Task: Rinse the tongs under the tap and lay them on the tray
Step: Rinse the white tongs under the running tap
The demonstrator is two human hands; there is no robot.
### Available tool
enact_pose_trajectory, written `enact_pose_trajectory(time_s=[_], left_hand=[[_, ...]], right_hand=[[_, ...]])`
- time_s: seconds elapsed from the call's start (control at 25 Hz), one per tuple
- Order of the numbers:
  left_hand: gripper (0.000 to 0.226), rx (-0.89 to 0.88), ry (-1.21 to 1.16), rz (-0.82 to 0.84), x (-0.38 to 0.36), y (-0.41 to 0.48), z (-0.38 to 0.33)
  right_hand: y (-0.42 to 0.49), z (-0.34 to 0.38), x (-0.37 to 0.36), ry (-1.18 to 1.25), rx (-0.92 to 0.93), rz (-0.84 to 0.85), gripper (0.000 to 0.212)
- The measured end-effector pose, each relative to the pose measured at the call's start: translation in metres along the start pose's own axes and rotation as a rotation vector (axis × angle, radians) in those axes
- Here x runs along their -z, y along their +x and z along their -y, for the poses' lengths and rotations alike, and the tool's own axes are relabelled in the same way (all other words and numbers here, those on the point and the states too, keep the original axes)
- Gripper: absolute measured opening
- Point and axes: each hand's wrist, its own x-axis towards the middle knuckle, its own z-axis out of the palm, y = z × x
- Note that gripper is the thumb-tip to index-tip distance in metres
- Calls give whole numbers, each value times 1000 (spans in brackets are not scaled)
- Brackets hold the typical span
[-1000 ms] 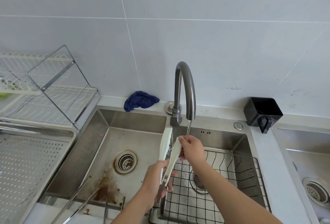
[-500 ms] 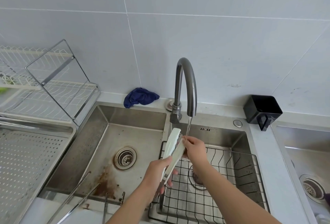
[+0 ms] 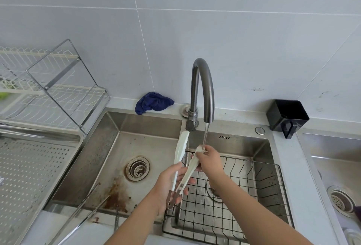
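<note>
Checking position: where are the tongs [image 3: 183,147]? (Inspector)

Over the sink [image 3: 146,125], under the tap [image 3: 203,88]. Left hand [image 3: 170,186] grips the hinge end, fingers curled round both arms. Right hand [image 3: 210,159] pinches one white tip in the water stream [image 3: 205,135]. The other tip stands apart, so the tongs are sprung open. (Operator)

Axis and route? (Inspector)

Long axis runs from the hinge, nearest the person, away toward the tap. The perforated tray [image 3: 29,166] lies well to the left of both hands, past the sink. Left hand is nearer and would likely carry, once the right lets go. Rinse appears unfinished. (Operator)
</note>
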Motion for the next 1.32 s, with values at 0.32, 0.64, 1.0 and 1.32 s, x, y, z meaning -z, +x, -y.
enact_pose_trajectory(time_s=[0.32,0.64,1.0,1.32], left_hand=[[74,-32,-109,25,5,4,6],[46,17,-39,-101,-5,25,2],[34,-115,175,-246,-18,34,6],[39,-125,241,-254,-17,33,3]], right_hand=[[11,8,-4,21,-12,-48,23],[3,3,3,388,-57,185,9],[0,4,6,359,-11,89,21],[4,-5,11,273,22,65,18]])
